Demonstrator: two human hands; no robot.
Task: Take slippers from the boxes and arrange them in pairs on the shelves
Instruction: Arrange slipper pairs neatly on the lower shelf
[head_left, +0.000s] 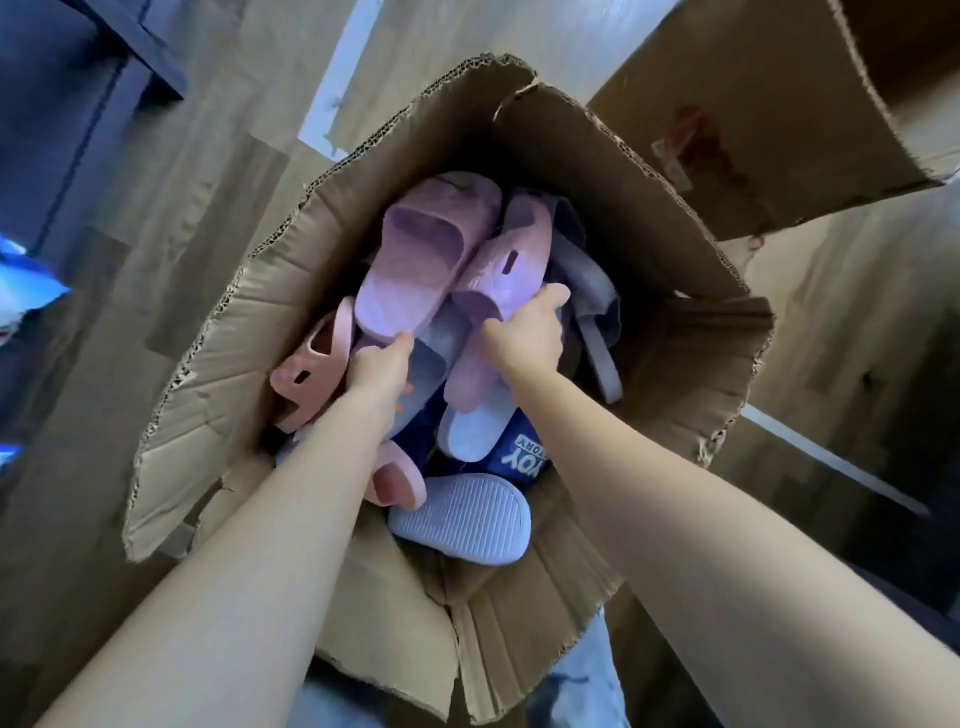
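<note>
An open cardboard box (691, 332) below me holds several slippers. My left hand (382, 366) grips the heel of a lilac-pink slipper (415, 254) that lies sole-side down on top of the pile. My right hand (530, 335) grips a second lilac-pink slipper (498, 291) round its middle, with its strap slot showing. Under them lie a peach slipper (317, 374) at the left wall, another peach one (397, 483), a pale blue sole (462, 519), a grey slipper (592, 296) and a dark blue printed one (519, 457).
A second cardboard box (769, 119) stands at the upper right, close to the first. A dark shelf frame (104, 67) is at the upper left. Wood-pattern floor (156, 218) surrounds the boxes, and a white strip (343, 73) runs along it at the top.
</note>
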